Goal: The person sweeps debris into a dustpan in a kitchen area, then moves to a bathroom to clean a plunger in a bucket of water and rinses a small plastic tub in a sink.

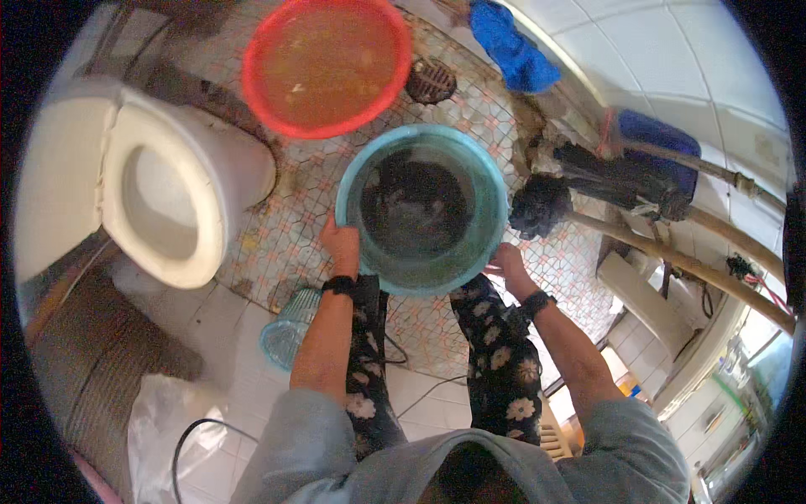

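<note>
A light-blue plastic basin is held in front of my legs, over the tiled floor. Dark, soaked-looking material lies in its bottom, seemingly under water; what it is cannot be made out. My left hand grips the rim on the left, thumb over the edge. On the lower right side, my right hand grips the same basin, its fingers partly hidden by the wall. Beyond it a red plastic basin rests on the floor, filled with brownish water.
To the left stands a toilet with its lid raised. A floor drain lies beside the red basin. Mops with long handles lean at the right, below a blue cloth. A slatted wastebasket stands near my left forearm.
</note>
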### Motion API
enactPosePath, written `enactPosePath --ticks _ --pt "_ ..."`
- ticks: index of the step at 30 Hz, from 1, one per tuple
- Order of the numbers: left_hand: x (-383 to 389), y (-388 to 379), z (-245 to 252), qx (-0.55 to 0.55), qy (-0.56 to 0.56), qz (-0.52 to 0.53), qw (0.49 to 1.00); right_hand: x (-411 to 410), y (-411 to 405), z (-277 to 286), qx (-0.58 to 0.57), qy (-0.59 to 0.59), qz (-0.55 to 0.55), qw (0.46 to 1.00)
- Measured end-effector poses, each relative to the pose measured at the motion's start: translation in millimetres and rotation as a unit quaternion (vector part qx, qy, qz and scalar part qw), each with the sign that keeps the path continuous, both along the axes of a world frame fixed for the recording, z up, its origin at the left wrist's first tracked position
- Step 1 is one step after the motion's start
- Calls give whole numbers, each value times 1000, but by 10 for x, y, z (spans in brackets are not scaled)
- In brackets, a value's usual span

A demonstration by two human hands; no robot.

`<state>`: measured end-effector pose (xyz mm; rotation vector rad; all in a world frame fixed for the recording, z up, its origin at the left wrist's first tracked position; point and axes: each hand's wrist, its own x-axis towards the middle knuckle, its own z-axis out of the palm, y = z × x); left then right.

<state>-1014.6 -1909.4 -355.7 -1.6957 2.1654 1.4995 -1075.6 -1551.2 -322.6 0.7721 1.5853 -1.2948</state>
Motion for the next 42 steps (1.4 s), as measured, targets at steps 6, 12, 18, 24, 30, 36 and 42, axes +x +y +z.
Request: enactPosePath --ticks 6,12,18,24,30,36,42 --pt "914 -345 889 24 126 99 987 89 -588 1108 -9 37 94 995" --pt "1388 -669 1974 61 163 271 947 -37 -1388 2205 -53 97 148 983" --pt "1827 -1042 2505 51 161 367 915 -176 -2013 2685 -104 154 250 950" --pt "2528 -1486 2598 -20 177 284 942 -285 -2781 3078 -171 143 333 916" --pt "2677 -2145 2858 42 251 300 920 -198 -3332 2924 -158 119 327 924" --pt "3275 -2732 2633 93 236 299 920 -90 -3867 2891 -226 107 369 895" --pt "2760 -3286 3475 58 -35 223 972 -216 -4175 3003 -248 356 572 696"
